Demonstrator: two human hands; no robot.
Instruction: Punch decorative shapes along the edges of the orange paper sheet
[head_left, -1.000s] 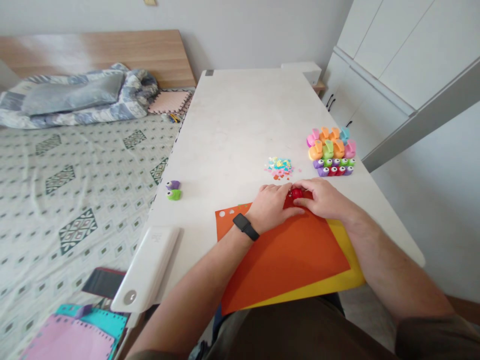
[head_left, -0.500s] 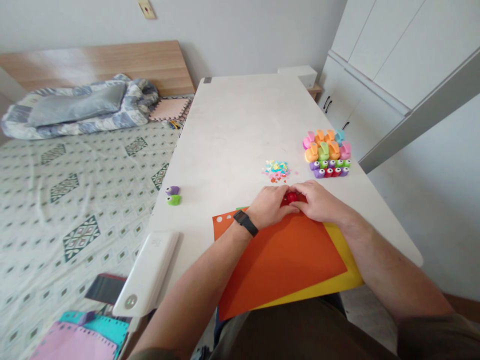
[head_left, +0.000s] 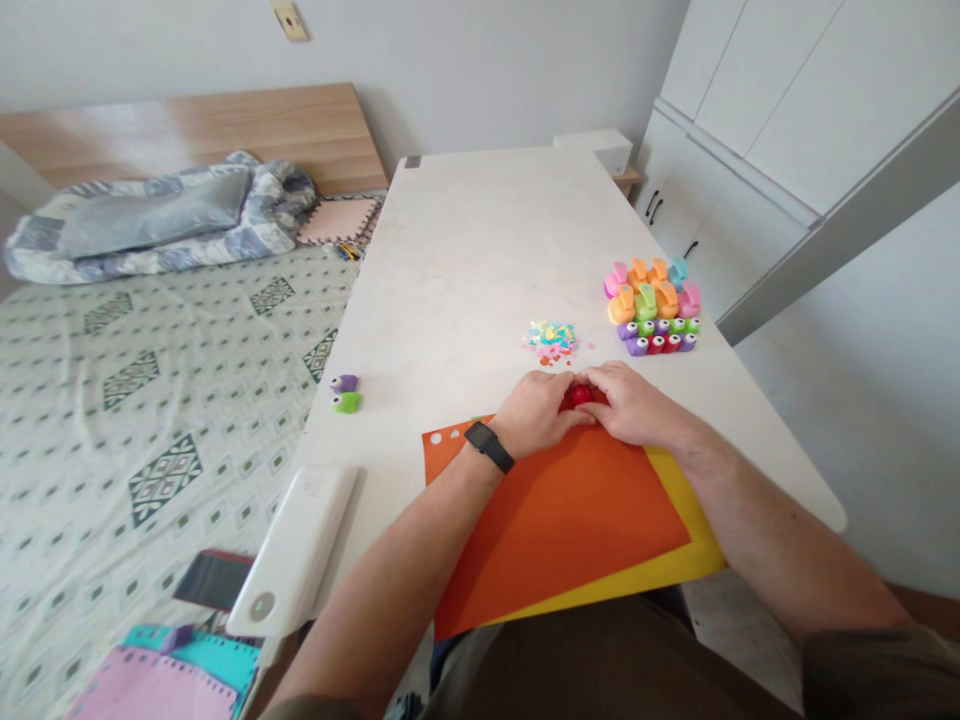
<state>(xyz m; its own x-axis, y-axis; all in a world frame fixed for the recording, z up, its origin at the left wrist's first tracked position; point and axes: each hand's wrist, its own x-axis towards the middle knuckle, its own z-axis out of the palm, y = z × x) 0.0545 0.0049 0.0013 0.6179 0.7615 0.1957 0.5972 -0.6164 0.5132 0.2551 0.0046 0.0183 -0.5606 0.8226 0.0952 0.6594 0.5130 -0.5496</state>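
Observation:
Both of my hands meet around a red craft punch (head_left: 580, 395) at the far edge of an orange sheet of paper (head_left: 555, 520). My left hand (head_left: 534, 408), with a black watch on its wrist, closes on the punch from the left. From the right, my right hand (head_left: 628, 402) grips it too, its thumb near the paper. Fingers cover most of the punch. Along the sheet's upper left edge are a few punched holes (head_left: 436, 438). A yellow sheet (head_left: 686, 510) sticks out from under the orange one. Just beyond my hands lies a pile of small coloured paper cut-outs (head_left: 553, 338).
Rows of colourful craft punches (head_left: 654, 305) stand on the right of the white table (head_left: 495, 240). A purple punch (head_left: 344, 383) and a green punch (head_left: 346, 402) sit at the left edge. Nearer is a long white device (head_left: 296, 550). Pink and teal punched sheets (head_left: 172, 670) lie lower left.
Almost nothing differs. My hands stay closed around the red punch at the same place on the paper; the whole view has shifted very slightly.

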